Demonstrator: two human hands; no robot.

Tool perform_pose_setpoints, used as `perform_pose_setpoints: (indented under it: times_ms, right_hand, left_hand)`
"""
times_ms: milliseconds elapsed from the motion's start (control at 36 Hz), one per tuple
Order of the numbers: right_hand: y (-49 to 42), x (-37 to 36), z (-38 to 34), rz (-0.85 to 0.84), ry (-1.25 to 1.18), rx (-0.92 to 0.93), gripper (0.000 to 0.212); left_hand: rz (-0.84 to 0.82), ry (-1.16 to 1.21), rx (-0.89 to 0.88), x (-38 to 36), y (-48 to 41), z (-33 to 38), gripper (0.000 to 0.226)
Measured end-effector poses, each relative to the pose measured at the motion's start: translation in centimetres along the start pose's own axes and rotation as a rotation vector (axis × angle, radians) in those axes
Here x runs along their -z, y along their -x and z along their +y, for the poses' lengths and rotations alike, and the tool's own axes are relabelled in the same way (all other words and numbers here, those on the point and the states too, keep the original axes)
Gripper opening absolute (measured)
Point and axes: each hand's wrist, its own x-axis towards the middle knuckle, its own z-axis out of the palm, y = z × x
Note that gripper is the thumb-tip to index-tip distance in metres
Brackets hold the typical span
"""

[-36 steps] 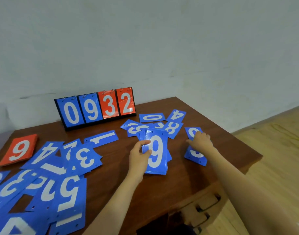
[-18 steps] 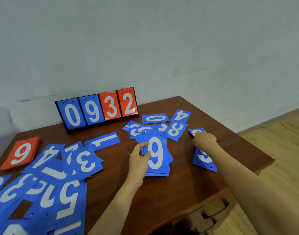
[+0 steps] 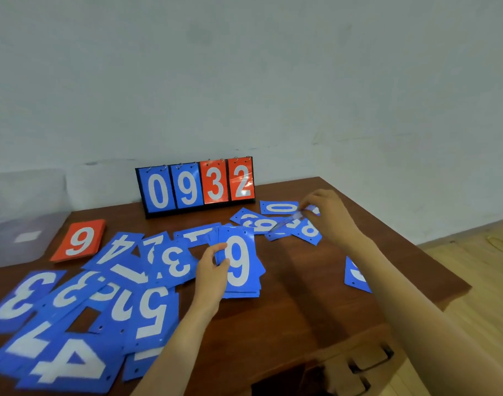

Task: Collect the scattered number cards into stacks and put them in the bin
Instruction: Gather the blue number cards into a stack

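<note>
My left hand (image 3: 211,270) grips a stack of blue cards (image 3: 240,264) with a white 9 on top, resting on the wooden table (image 3: 301,304). My right hand (image 3: 329,212) pinches a blue card (image 3: 287,224) edge-on, lifted just above the far cluster of blue cards (image 3: 309,231). A single blue card (image 3: 356,277) lies by my right forearm. Many blue cards (image 3: 73,318) lie spread over the left side. A red stack showing 6 (image 3: 80,240) sits at the back left. A clear plastic bin (image 3: 22,221) stands at the far left edge.
A flip scoreboard (image 3: 199,185) reading 0932 stands at the back of the table against the grey wall. The table has a drawer with a handle (image 3: 370,361) at the front. Wooden floor (image 3: 473,281) lies to the right.
My right hand has left the card near the right edge and moved back to the far cluster, where it has picked up a card. The view has swung right. The left hand keeps its stack.
</note>
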Motion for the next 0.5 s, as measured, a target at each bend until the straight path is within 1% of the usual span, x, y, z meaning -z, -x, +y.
perform_pose_setpoints:
  times_ms: [56, 111, 194, 278, 389, 444, 500]
  right_hand:
    - [0.6, -0.3, -1.4, 0.021, 0.029, 0.093, 0.01]
    - [1.4, -0.8, -2.8, 0.005, 0.025, 0.13, 0.011]
    - [2.9, -1.8, -4.8, -0.054, -0.05, 0.111, 0.013]
    - [4.4, -2.9, -6.4, -0.162, -0.185, 0.093, 0.015]
    - [5.6, -4.0, -7.9, -0.285, -0.306, -0.008, 0.019]
    - [6.1, -4.5, -8.5, -0.286, -0.373, -0.021, 0.016]
    - [6.5, -5.0, -9.0, -0.269, -0.433, -0.04, 0.008]
  left_hand:
    - [0.048, -0.031, -0.023, 1.6, 0.2, 0.0, 0.029]
    - [0.094, -0.042, -0.038, 3.1, 0.3, -0.1, 0.031]
    - [0.14, -0.048, -0.057, 5.1, 0.6, -0.2, 0.031]
    - [0.16, -0.026, -0.058, 6.6, 1.0, -0.2, 0.031]
    - [0.163, -0.034, -0.04, 7.9, 1.6, -0.4, 0.032]
    - [0.166, -0.036, -0.039, 8.4, 1.9, -0.5, 0.032]
    - [0.175, -0.041, -0.036, 8.8, 1.9, -0.7, 0.034]
